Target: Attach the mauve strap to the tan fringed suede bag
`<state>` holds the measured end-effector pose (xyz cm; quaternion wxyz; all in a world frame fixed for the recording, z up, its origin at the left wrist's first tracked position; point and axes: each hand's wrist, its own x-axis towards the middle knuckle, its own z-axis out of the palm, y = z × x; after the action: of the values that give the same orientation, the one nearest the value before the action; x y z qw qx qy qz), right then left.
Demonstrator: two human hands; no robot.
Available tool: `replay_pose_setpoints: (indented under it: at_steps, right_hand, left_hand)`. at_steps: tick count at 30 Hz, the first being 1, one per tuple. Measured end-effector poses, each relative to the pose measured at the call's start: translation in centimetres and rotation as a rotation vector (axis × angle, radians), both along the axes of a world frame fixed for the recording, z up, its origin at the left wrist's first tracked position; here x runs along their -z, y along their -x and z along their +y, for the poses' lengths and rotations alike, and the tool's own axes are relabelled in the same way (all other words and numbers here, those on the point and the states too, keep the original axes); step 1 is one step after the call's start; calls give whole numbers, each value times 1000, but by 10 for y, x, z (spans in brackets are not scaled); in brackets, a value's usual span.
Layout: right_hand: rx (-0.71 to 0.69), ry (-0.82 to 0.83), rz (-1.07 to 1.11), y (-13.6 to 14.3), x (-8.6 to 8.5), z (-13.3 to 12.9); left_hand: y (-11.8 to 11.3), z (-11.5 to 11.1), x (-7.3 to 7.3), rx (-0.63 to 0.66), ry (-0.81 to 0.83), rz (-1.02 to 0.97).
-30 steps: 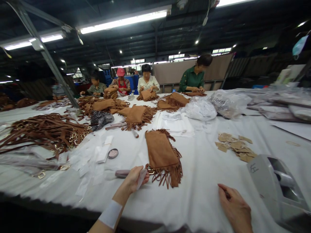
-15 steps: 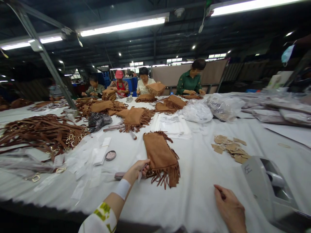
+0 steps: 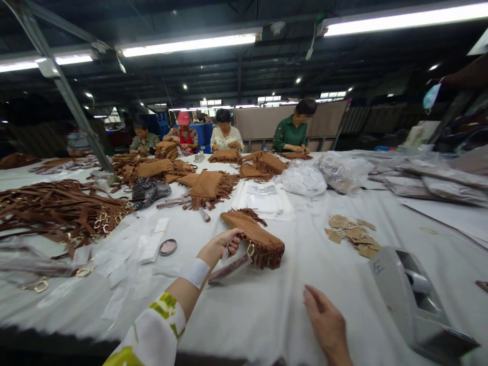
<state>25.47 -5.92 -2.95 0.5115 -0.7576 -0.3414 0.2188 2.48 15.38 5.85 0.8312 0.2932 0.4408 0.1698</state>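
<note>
Currently the left hand (image 3: 221,246) is pinched shut on the near end of a tan fringed pouch (image 3: 253,237), fingers closed around the edge by a gold ring (image 3: 250,249). That end is lifted clear of the white surface (image 3: 267,310), and the far end at 12 o'clock looks to rest on the cloth. A dark strap (image 3: 229,268) hangs from the ring area toward 7 o'clock and trails onto the surface.

The right hand (image 3: 328,325) lies at 4 o'clock from the pouch, well apart from it, palm down, fingers loosely spread, holding nothing.

Judgement on handling: the suede is soft and will fold under its own weight, so a grip close to the ring gives the best control. Fringe (image 3: 269,255) along the lower edge hangs loose and could snag the ring or the strap; keeping it hanging free seems wise. A second hand under the body would stop the sag.

Surroundings: a tape dispenser (image 3: 414,300) sits at 4 o'clock from the pouch, near the right hand. Small tan tags (image 3: 353,235) lie at 3 o'clock. A small round tin (image 3: 168,247) lies at 9 o'clock, among clear plastic slips (image 3: 150,248). A pile of brown straps (image 3: 64,211) lies further off at 9 to 10 o'clock. Other people (image 3: 224,134) work on similar pouches at 12 o'clock.
</note>
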Motion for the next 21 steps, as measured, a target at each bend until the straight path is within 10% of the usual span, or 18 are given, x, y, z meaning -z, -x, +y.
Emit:
replay_pose_setpoints:
  at_steps: [5, 10, 21]
  right_hand:
    - [-283, -133, 515, 97, -18, 58]
    - [-348, -167, 713, 131, -25, 94]
    - [-459, 189, 904, 142, 33, 12]
  left_hand:
    - [-12, -4, 1, 30, -45, 35]
    - [-6, -11, 7, 46, -138, 128]
    - [33, -67, 76, 47, -620, 492]
